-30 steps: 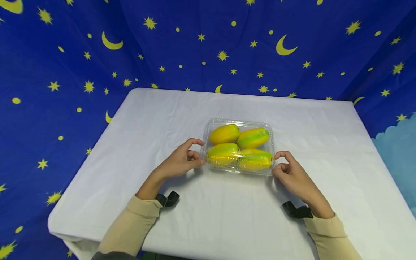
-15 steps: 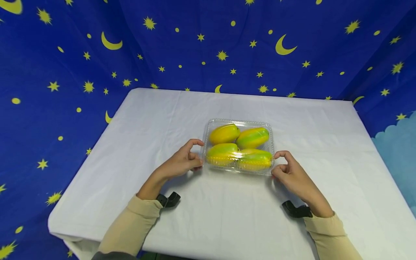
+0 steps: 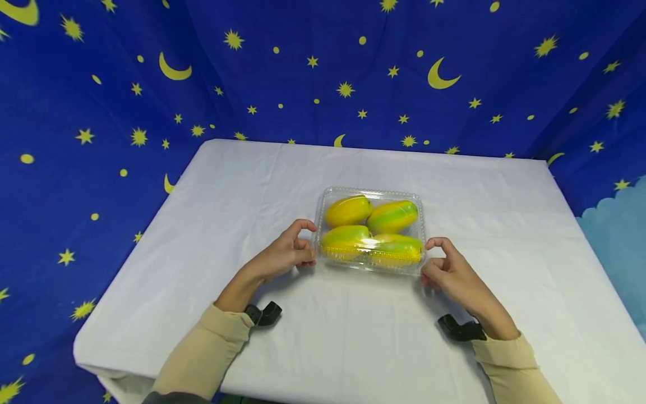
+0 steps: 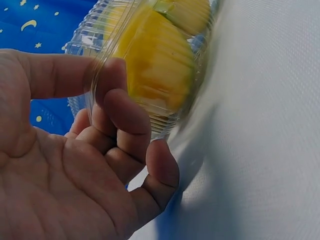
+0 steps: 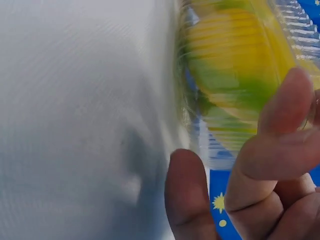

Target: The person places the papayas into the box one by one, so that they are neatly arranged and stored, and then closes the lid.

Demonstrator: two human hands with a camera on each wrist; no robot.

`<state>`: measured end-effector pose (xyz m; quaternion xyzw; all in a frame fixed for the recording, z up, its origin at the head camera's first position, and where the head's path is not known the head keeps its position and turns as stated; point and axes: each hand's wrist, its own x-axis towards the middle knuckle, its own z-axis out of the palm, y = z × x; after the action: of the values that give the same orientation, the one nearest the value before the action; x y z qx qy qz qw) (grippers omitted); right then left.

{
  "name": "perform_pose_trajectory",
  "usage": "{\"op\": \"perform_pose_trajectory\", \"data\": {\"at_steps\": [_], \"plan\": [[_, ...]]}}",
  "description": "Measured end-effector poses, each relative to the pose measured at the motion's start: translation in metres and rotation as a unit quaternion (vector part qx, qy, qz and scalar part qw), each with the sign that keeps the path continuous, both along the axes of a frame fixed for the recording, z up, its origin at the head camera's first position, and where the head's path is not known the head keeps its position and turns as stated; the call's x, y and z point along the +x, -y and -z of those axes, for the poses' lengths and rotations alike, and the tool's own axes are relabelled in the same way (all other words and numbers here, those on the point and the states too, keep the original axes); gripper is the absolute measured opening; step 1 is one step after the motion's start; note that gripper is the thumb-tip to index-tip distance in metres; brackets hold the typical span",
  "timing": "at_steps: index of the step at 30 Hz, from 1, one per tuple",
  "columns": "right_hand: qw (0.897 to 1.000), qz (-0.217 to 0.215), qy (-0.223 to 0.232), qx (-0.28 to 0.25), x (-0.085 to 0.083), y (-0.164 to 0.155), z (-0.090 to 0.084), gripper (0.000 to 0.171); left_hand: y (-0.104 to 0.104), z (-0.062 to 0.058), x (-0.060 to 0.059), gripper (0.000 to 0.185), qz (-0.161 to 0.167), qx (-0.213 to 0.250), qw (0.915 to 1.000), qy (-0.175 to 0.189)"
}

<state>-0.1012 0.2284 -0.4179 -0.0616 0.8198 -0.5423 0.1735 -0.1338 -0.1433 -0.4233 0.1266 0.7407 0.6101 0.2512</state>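
At the centre of the head view we see a clear, ribbed plastic box (image 3: 370,230) with a beaded rim, resting on a counter (image 3: 252,185) draped in smooth white cloth. Inside lie four glossy, oval fruits (image 3: 348,210), yellow blending to green, packed in two rows. Our left hand (image 3: 282,255) curls at the box's left edge, its fingertips (image 4: 116,75) pinching the thin rim. Our right hand (image 3: 446,268) mirrors it at the lower right corner, fingers (image 5: 287,107) bent against the plastic wall, gripping it. Beige sleeves (image 3: 202,359) cover both forearms at the bottom of the frame. Behind the counter hangs a deep blue cloth (image 3: 101,112) printed with yellow stars and crescent moons.
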Motion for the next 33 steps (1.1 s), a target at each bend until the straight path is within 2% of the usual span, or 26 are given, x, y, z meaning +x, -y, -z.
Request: {"op": "perform_pose_trajectory", "data": {"at_steps": [11, 19, 23, 27, 30, 33], "plan": [[0.997, -0.027, -0.020, -0.068, 0.001, -0.003, 0.001, 0.034, -0.001, 0.001, 0.000, 0.048, -0.004, -0.002, 1.0000, -0.003], [0.994, -0.020, -0.018, -0.102, 0.000, -0.001, 0.006, 0.031, -0.001, 0.002, 0.000, 0.048, -0.002, 0.012, 0.9999, 0.002], [0.995, -0.025, -0.012, -0.096, -0.002, -0.003, 0.006, 0.031, -0.001, 0.001, -0.001, 0.048, -0.002, 0.018, 0.9998, 0.005], [0.996, -0.034, -0.005, -0.078, -0.004, -0.006, 0.006, 0.031, 0.001, 0.001, -0.002, 0.047, 0.003, 0.002, 1.0000, -0.001], [0.997, -0.042, -0.009, -0.057, -0.004, -0.010, 0.005, 0.032, 0.004, 0.001, -0.003, 0.047, 0.015, -0.033, 0.9990, -0.026], [0.998, -0.045, -0.037, -0.030, -0.002, -0.014, 0.003, 0.032, 0.009, 0.001, -0.005, 0.048, 0.031, -0.072, 0.9948, -0.065]]}}
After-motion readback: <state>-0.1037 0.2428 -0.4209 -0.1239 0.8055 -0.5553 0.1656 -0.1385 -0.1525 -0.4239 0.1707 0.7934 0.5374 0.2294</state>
